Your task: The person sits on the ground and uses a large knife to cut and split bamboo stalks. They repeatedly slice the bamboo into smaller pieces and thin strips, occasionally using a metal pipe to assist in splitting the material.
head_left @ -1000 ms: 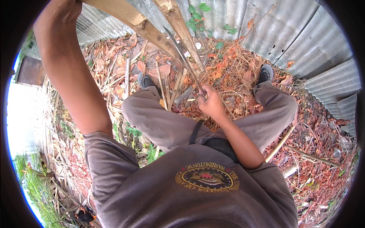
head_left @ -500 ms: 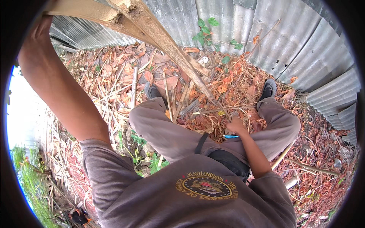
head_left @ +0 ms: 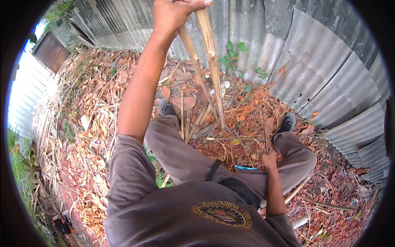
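Note:
At the top, my left hand [head_left: 170, 16] is closed around the upper end of a split bamboo pole [head_left: 212, 61]. Its two pale halves hang down toward the ground in a narrow V, their lower ends between my feet. Over my right thigh, my right hand [head_left: 268, 158] is wrapped around a long, thin, dark tool [head_left: 264, 123] pointing away from me. That tool looks like a blade seen edge-on, though its exact kind is unclear. It stands apart from the bamboo, to its right. Below it, a small blue object [head_left: 245, 167] lies by my right leg.
A corrugated metal fence [head_left: 329, 82] curves across the back and right. Dry leaves [head_left: 103, 94] and loose sticks [head_left: 182, 111] cover the ground around my spread legs. A green vine [head_left: 232, 53] grows against the fence. More poles [head_left: 327, 203] lie at my right.
My left hand has swung from the far left toward the middle, bringing the bamboo more upright. My right hand has moved slightly right, and the dark tool now stands apart from the bamboo.

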Demonstrator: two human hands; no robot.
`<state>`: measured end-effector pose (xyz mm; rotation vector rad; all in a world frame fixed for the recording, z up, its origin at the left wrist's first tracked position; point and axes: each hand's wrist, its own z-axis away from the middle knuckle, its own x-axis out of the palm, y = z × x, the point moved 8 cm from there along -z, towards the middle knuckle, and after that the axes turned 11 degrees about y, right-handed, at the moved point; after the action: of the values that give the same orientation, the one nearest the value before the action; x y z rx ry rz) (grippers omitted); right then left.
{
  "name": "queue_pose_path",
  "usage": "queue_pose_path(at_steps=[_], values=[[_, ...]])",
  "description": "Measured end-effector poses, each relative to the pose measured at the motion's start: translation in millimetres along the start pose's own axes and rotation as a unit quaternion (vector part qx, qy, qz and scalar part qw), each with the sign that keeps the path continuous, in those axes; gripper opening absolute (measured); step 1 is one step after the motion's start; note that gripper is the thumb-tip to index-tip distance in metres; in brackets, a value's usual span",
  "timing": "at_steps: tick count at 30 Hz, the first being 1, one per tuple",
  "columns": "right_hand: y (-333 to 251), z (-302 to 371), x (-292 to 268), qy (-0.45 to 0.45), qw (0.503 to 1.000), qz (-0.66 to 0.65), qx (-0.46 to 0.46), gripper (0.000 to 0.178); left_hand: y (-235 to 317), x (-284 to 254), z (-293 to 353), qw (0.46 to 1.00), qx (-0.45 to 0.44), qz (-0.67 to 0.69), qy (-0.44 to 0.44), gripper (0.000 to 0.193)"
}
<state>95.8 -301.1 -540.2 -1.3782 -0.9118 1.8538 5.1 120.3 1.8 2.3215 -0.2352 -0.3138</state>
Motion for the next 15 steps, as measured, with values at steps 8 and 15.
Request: queue_pose_path(at_steps=[8,15], values=[[12.5,-2.5,34.1,-0.023,0.997,0.026,-0.075,0.022,-49.4,-43.4,-28.0,0.995,-0.037,0.048,0.077,0.026],[10.9,2.3,30.9,-0.022,0.997,0.027,-0.064,0.024,-64.0,-51.7,-14.3,0.992,-0.1,0.002,0.082,0.027]])
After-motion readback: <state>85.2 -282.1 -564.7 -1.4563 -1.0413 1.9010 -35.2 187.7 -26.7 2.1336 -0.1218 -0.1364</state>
